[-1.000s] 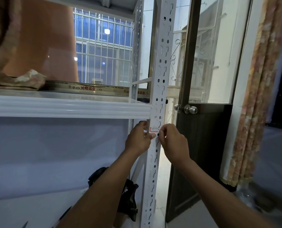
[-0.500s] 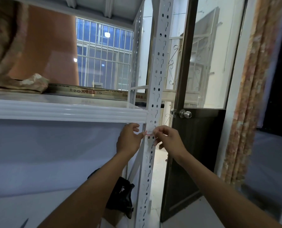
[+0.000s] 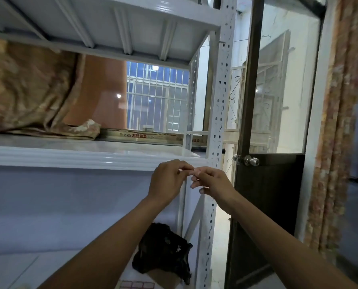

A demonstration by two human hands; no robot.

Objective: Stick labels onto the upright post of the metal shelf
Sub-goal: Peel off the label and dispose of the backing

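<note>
The white perforated upright post (image 3: pixel 219 101) of the metal shelf runs from top to bottom right of centre. My left hand (image 3: pixel 167 180) and my right hand (image 3: pixel 212 183) are raised in front of the shelf beam (image 3: pixel 69 156), just left of the post and not touching it. Their curled fingertips meet and pinch a small pale label (image 3: pixel 192 171), mostly hidden by the fingers. A sheet of pink-edged labels (image 3: pixel 136 285) lies at the bottom edge. No stuck label shows on the post; my right hand covers part of it.
A folded tan cloth (image 3: pixel 28 90) and a long printed box (image 3: pixel 153 135) lie on the shelf. A black bag (image 3: pixel 163 253) sits below. Right of the post stands a dark door with a knob (image 3: pixel 251 160), then a patterned curtain (image 3: pixel 338 142).
Both hands have left the post and moved slightly left, fingertips now together in front of the beam. The view has tilted up, showing the underside of the upper shelf.
</note>
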